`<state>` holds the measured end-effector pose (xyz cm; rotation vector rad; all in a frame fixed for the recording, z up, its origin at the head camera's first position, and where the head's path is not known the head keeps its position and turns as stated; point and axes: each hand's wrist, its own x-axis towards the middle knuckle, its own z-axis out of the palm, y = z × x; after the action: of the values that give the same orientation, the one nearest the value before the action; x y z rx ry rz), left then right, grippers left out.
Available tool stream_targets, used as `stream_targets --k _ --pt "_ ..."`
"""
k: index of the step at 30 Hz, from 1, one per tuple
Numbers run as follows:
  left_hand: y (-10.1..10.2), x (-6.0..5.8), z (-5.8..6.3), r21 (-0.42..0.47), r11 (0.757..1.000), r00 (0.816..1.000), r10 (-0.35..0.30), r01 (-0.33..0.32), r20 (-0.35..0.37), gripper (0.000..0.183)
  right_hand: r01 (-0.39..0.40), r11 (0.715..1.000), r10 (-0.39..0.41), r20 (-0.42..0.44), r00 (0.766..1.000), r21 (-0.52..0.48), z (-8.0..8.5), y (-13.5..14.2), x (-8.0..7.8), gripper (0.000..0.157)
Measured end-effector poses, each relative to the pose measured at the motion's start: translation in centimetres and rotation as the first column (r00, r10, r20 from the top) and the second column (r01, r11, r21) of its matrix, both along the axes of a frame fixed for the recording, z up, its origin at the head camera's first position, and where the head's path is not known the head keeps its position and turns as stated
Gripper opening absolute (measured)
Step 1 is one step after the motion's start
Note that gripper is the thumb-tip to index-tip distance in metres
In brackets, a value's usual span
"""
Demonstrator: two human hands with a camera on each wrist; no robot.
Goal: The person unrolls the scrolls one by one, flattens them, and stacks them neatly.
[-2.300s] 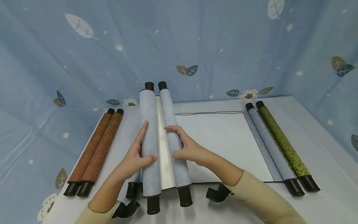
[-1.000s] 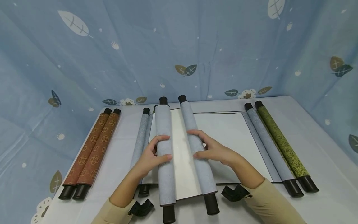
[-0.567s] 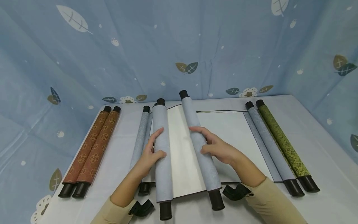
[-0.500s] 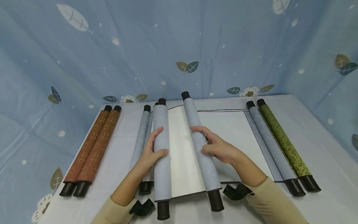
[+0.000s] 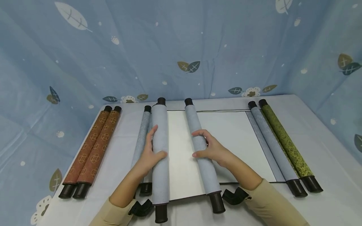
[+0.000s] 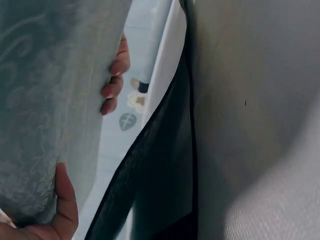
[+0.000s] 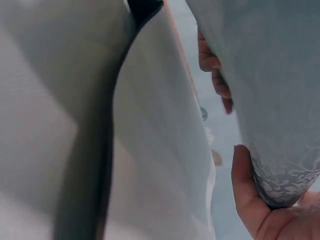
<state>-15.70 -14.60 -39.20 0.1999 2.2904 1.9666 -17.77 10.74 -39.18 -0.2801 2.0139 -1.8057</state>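
Observation:
In the head view my left hand [image 5: 150, 158] grips the left roll [image 5: 160, 131] of a pale grey-blue hanging scroll with black end knobs. My right hand [image 5: 210, 149] grips its right roll [image 5: 206, 174]. A strip of cream paper [image 5: 179, 150] shows between the two rolls. This scroll is over a second, spread scroll [image 5: 237, 141] on the table and hides part of it; whether they touch I cannot tell. In the left wrist view fingers and thumb wrap the patterned roll [image 6: 40, 115]; the right wrist view shows the same grip on the other roll [image 7: 280, 100].
Two brown flower-patterned rolls [image 5: 96, 150] lie at the table's left. The spread scroll's own grey-blue rolls lie at left [image 5: 141, 138] and right [image 5: 271, 144]. Beside the right one lies a green patterned roll [image 5: 285, 141]. A blue leaf-print cloth [image 5: 181, 40] hangs behind the table [image 5: 325, 160].
Both hands have carried the scroll rightward and nearer me, and its rolls stand farther apart. Over the last half second it shifted slightly left, and the right roll's far end dropped.

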Motion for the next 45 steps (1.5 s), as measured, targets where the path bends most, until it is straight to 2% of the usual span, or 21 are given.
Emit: stream_targets --k 3,7,12,15,22,26,32,35,39,45 --pt "-0.3 0.0 0.0 0.045 0.999 0.998 -0.006 0.003 0.062 0.081 0.016 1.0 -0.017 0.018 1.0 0.009 0.0 0.2 -0.2 0.068" --pt "-0.4 0.1 0.2 0.073 0.997 0.993 -0.021 0.013 0.113 0.072 -0.043 0.999 0.043 0.014 0.999 -0.013 0.5 1.0 -0.4 0.065" --pt "-0.4 0.1 0.6 0.049 0.999 0.995 0.015 -0.02 0.102 0.087 -0.102 0.995 0.103 -0.054 0.993 0.02 1.0 1.6 -0.7 0.055" --pt "-0.6 -0.1 0.7 0.024 0.999 0.996 0.034 -0.036 0.08 0.092 -0.081 0.995 0.087 -0.104 0.991 0.062 0.9 1.6 -0.8 0.051" --pt "-1.1 -0.4 0.8 -0.037 0.998 0.996 0.054 -0.051 0.067 0.089 -0.019 0.996 0.031 -0.135 0.99 0.09 0.9 1.6 -0.8 0.06" --pt "-1.7 -0.5 0.9 -0.019 1.0 0.998 0.024 -0.023 0.059 0.085 -0.004 0.997 0.012 -0.111 0.994 0.075 1.2 2.2 -1.0 0.057" --pt "-2.5 -0.7 1.3 -0.048 0.998 0.998 -0.036 0.038 0.047 0.074 -0.062 0.998 0.063 -0.079 0.995 0.013 1.6 3.3 -1.4 0.061" --pt "-2.8 -0.7 1.5 -0.028 0.998 0.998 -0.049 0.05 0.046 0.072 -0.065 0.997 0.063 -0.067 0.996 -0.031 1.7 3.6 -1.5 0.057" --pt "-2.9 -0.8 1.5 -0.039 0.999 0.998 -0.025 0.028 0.059 0.078 -0.028 1.0 0.027 -0.105 0.994 -0.006 1.6 3.4 -1.5 0.054" --pt "-2.9 -0.9 1.6 -0.086 0.996 0.997 0.023 -0.017 0.069 0.093 0.05 0.998 -0.039 -0.198 0.979 0.049 1.6 3.6 -1.7 0.054"
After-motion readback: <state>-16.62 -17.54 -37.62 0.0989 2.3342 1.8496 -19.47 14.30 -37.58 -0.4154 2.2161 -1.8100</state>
